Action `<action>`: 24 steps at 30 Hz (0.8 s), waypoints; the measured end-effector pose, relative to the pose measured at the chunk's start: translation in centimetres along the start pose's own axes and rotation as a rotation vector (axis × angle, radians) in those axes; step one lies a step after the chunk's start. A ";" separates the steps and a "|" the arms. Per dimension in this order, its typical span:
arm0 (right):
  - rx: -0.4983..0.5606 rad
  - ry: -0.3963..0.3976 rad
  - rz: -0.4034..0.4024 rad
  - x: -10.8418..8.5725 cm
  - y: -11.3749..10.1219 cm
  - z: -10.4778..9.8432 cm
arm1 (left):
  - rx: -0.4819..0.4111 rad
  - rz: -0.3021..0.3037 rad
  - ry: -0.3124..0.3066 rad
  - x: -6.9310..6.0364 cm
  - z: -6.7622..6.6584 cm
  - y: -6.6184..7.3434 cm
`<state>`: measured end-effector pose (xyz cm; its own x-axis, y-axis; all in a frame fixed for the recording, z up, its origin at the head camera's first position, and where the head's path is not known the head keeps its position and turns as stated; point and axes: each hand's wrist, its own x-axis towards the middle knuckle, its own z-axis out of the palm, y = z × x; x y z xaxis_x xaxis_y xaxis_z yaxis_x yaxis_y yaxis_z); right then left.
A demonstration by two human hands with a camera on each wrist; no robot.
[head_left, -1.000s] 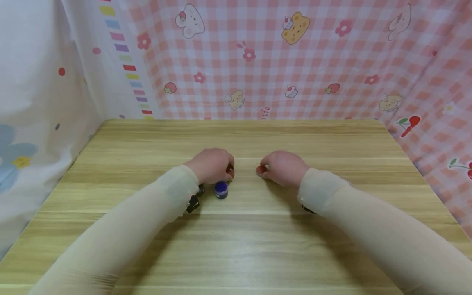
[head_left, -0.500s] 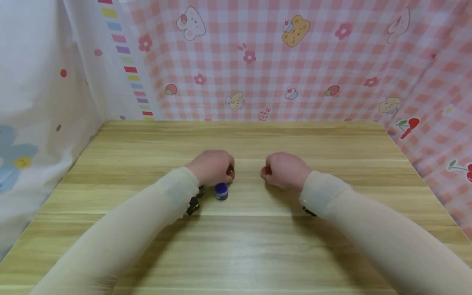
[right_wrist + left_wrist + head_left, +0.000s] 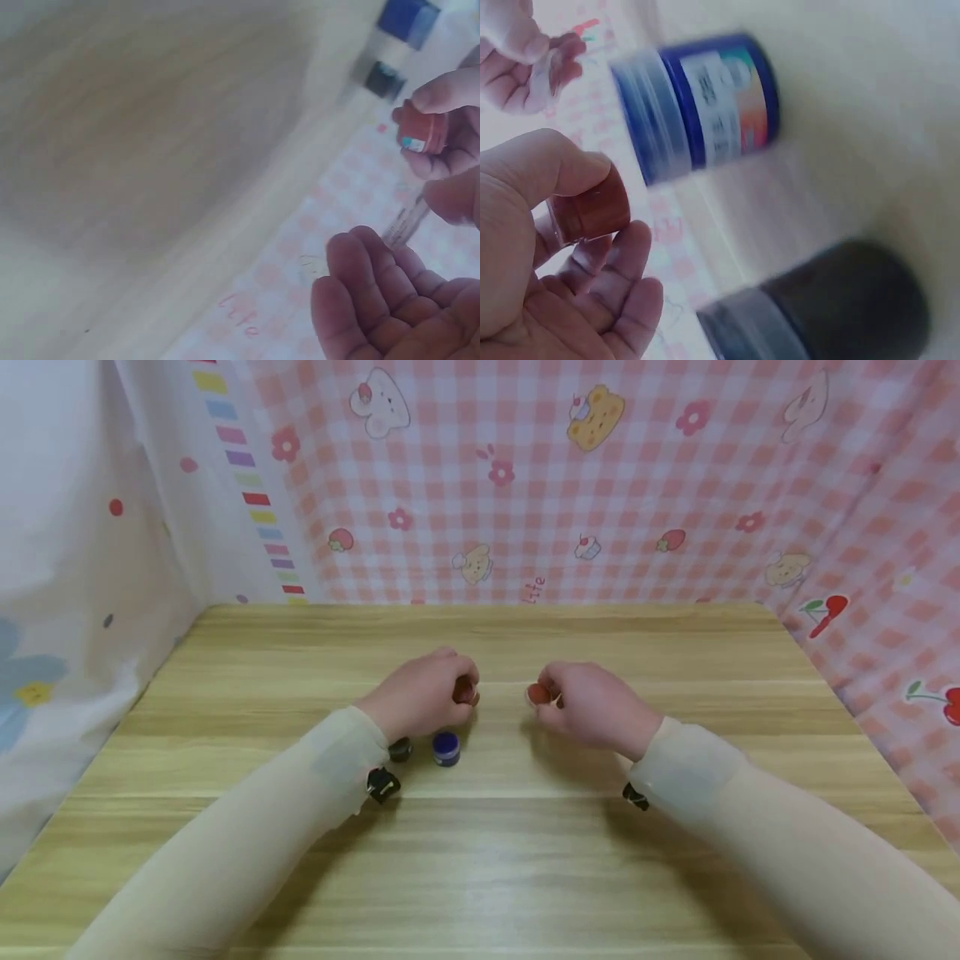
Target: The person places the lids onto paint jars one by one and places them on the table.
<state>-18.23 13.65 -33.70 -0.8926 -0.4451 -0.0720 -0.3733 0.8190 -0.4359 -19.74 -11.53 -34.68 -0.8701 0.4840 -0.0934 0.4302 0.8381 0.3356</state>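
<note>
My left hand (image 3: 420, 697) grips a small reddish-brown paint jar (image 3: 600, 202) between thumb and fingers; a small label shows on the jar (image 3: 421, 129) in the right wrist view. Across a short gap, my right hand (image 3: 600, 706) pinches a thin round lid (image 3: 538, 694), reddish on its face and clear at the rim (image 3: 405, 220). Hand and lid are apart from the jar. Below the left hand stands a blue-purple paint jar (image 3: 446, 749), capped and labelled in the left wrist view. A black jar (image 3: 401, 749) stands beside it, partly behind the left wrist.
A wood-grain table (image 3: 480, 860) lies under both hands. Pink checked cloth (image 3: 525, 485) hangs along its back and right side, and white patterned cloth (image 3: 82, 527) along the left. Black camera mounts (image 3: 383, 784) show under both wrists.
Both hands have risen slightly. The right hand's lid has tilted so that more of its reddish face shows. The left wrist has shifted left, uncovering more of the black jar.
</note>
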 end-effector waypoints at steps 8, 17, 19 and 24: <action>0.160 0.082 -0.052 -1.7 -1.8 -0.6 | -0.150 0.066 0.035 -1.6 -0.1 1.4; 0.303 0.120 -0.154 -3.1 -3.4 0.0 | -0.263 0.134 0.018 -2.4 0.8 2.8; 0.320 0.113 -0.157 -3.2 -3.5 0.1 | -0.259 0.134 0.018 -2.6 1.0 3.0; 0.313 0.109 -0.190 -3.2 -3.7 0.7 | -0.250 0.153 0.025 -2.9 1.5 3.4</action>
<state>-13.80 11.81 -32.51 -0.8425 -0.5240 0.1249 -0.4546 0.5672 -0.6867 -15.39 -9.67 -34.64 -0.8068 0.5908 -0.0022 0.4867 0.6667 0.5645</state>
